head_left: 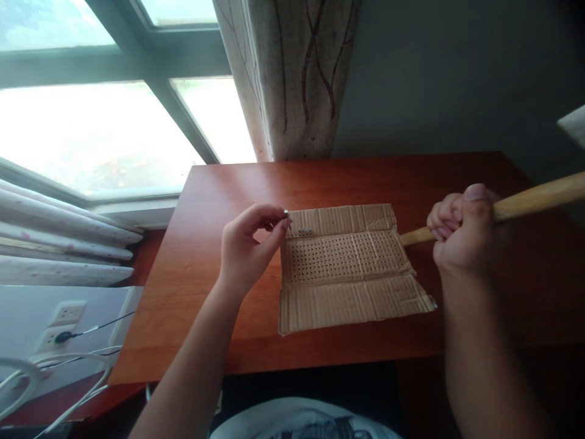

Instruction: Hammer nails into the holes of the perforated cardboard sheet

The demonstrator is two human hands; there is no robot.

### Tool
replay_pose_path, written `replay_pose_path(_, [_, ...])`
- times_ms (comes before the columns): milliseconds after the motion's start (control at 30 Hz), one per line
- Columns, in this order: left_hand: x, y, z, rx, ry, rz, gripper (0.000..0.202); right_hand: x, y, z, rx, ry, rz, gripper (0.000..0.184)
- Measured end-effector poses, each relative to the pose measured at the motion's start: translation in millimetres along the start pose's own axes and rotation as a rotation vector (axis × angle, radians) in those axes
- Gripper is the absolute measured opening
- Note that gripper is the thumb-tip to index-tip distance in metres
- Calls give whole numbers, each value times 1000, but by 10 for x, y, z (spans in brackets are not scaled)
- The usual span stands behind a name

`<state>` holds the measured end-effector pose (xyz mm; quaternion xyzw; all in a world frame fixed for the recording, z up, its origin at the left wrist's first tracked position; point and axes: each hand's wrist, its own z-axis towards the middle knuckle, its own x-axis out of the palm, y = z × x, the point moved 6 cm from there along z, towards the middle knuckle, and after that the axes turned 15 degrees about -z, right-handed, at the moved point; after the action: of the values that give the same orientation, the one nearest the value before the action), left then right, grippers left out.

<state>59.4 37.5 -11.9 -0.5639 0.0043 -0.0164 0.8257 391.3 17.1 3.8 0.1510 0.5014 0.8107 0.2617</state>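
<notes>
My left hand point(251, 244) pinches a small metal nail point(286, 214) between thumb and forefinger. It is at the upper left corner of a corrugated cardboard sheet point(351, 302) lying on the table. Rows of small dark holes cover the sheet's middle band. Several shiny nail heads point(304, 232) stand in a short row just right of my left fingers. My right hand point(466, 228) is wrapped round the wooden handle of a hammer point(539, 196), raised at the sheet's right side. The handle runs out of view at the right; whether the head shows is unclear.
The reddish-brown wooden table point(219, 341) carries the cardboard. Behind it are a window point(77, 128), a patterned curtain point(301, 79) and a dark wall point(434, 79). At the lower left are a wall socket point(68, 312) with a plug and white cables point(91, 390).
</notes>
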Motion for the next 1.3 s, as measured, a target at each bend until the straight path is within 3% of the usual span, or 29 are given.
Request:
replay_pose_path(400, [35,115,-26,47,15,136,9,2,13,-10,-9,6,-2,49])
replay_pose_path(1300, [51,122,-50,69,9,171,7,-9,5,-13,-10,4,-18,51])
